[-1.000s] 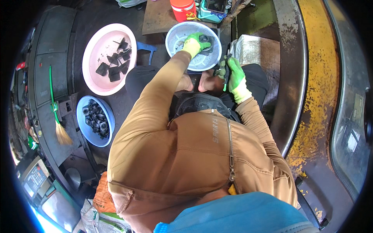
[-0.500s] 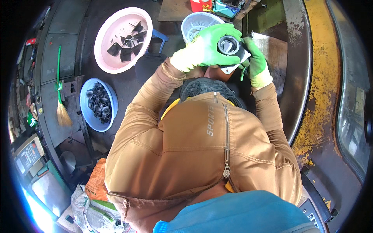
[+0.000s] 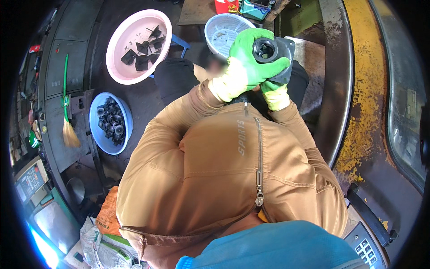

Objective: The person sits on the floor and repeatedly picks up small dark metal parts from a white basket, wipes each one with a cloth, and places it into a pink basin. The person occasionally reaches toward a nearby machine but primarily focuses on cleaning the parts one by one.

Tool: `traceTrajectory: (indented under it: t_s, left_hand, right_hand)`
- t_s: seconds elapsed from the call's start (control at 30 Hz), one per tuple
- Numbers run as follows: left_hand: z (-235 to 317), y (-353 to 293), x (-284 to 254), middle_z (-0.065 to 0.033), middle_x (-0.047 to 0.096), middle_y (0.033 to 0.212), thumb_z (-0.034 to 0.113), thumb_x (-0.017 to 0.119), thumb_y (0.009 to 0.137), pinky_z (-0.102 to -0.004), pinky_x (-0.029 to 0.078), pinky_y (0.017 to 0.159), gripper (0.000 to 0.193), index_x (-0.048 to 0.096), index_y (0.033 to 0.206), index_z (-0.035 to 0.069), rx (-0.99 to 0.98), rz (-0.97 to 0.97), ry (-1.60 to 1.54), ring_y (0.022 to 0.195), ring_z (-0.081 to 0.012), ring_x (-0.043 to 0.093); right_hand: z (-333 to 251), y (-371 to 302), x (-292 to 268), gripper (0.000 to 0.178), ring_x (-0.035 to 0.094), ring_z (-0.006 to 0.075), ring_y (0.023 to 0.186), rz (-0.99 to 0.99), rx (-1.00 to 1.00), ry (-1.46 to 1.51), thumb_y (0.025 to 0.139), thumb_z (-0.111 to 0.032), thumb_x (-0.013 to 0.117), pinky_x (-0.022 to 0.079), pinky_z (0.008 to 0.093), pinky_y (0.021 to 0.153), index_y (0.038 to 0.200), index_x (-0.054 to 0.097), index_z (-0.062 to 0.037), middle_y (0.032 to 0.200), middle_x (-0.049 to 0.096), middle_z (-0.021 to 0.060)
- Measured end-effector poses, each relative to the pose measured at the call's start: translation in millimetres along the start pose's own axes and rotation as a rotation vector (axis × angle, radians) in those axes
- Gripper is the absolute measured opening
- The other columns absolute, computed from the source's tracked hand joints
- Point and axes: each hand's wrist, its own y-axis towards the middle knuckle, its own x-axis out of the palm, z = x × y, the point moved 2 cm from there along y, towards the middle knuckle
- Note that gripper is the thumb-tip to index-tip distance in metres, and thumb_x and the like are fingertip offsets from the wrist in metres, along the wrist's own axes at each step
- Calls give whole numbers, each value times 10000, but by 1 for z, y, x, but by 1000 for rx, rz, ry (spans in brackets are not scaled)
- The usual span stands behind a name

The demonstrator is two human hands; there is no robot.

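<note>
A black moulded part (image 3: 284, 50), with a round hollow collar on a square flange, is held up in front of me. My left hand (image 3: 251, 60), in a green and yellow-cuffed glove, wraps round the collar, its fingers and thumb on either side. My right hand (image 3: 275, 94), gloved the same way, is under the part at its near side; the part and my left hand hide its fingers, so I cannot make out its grip. Just beyond my left hand stands a light blue mesh basket (image 3: 215, 33).
At the left, a pink basin (image 3: 117, 60) holds several flat black pieces. Nearer, a blue basin (image 3: 95, 130) is full of black parts. A green-handled broom (image 3: 66, 89) leans against grey cabinets. A yellow, rusty machine (image 3: 358, 112) runs along the right side. A red container (image 3: 226, 6) is at the back.
The part has turned so its square flange now shows more fully. My right hand has moved from its right side to underneath, toward me. My left hand keeps hold of the collar.
</note>
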Motion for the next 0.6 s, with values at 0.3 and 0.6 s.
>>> traceTrajectory:
  t_s: [0.3, 0.6]
  left_hand:
    - [12, -4, -2, -95, 635, 1082, 158, 843, 687, -316, 526, 843, 542, 580, 1143, 32, 12, 1, -12, 968, -177, 630]
    - [17, 4, -11, -85, 652, 1043, 125, 780, 724, -328, 502, 873, 403, 633, 1093, 56, 58, -213, -130, 983, -186, 627]
  right_hand:
    - [-27, 9, -6, 427, 630, 226, 1048, -102, -32, -120, 854, -160, 694, 505, 333, 876, 1248, 562, -61, 1146, 649, 87]
    - [-57, 23, -9, 362, 626, 158, 1028, -459, 94, 30, 862, -120, 665, 525, 304, 805, 1204, 574, -46, 1126, 643, 77]
